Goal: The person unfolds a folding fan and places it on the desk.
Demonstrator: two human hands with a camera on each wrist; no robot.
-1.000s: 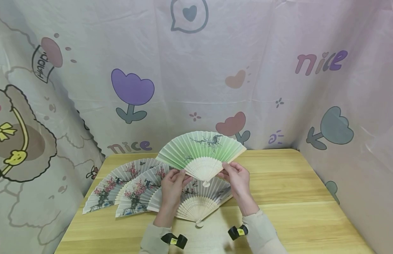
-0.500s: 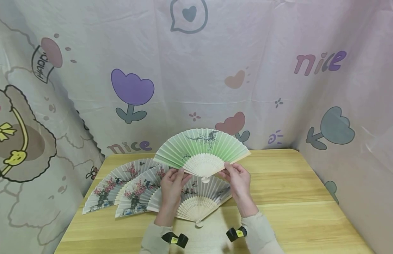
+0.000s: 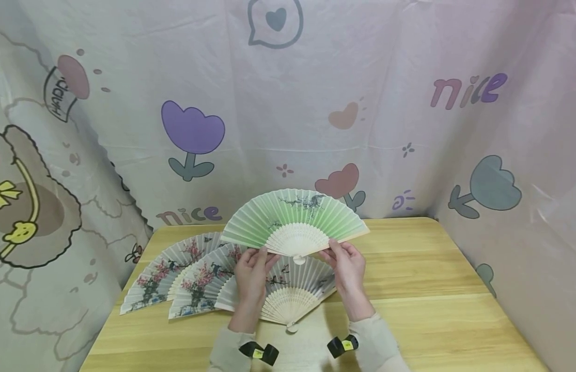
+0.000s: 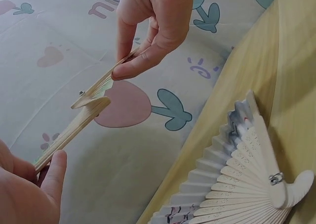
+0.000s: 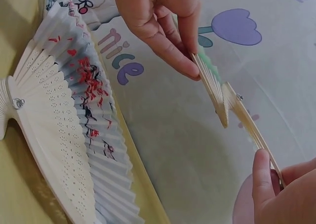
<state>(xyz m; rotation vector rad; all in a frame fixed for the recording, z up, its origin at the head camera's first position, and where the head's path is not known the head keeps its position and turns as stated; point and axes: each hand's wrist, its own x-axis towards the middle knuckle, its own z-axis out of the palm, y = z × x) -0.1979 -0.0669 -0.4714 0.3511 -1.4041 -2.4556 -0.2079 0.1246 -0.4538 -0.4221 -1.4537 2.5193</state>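
A green folding fan (image 3: 255,219) with a dark bird-and-branch print is spread above the table in the head view. My left hand (image 3: 251,276) pinches its left outer rib, thumb on the near face. The right outer rib is pinched by my right hand (image 3: 349,267). Both wrist views show the fan nearly edge-on, its pivot (image 4: 82,93) between the hands. Beneath it lie spread folding fans: a grey one (image 3: 292,302) directly below, partly hidden by my left hand, and two with pink blossoms, a nearer fan (image 3: 199,287) and a farther fan (image 3: 159,274), overlapping to the left.
A light wooden table (image 3: 436,310) extends to the right of the fans. A printed cloth (image 3: 278,113) hangs behind it and along both sides. Black wrist straps (image 3: 342,345) sit on both sleeves.
The green fan has spread a little wider, its two outer ribs swinging farther apart and its pivot rising slightly. Both hands keep their pinch. The fans on the table stay put.
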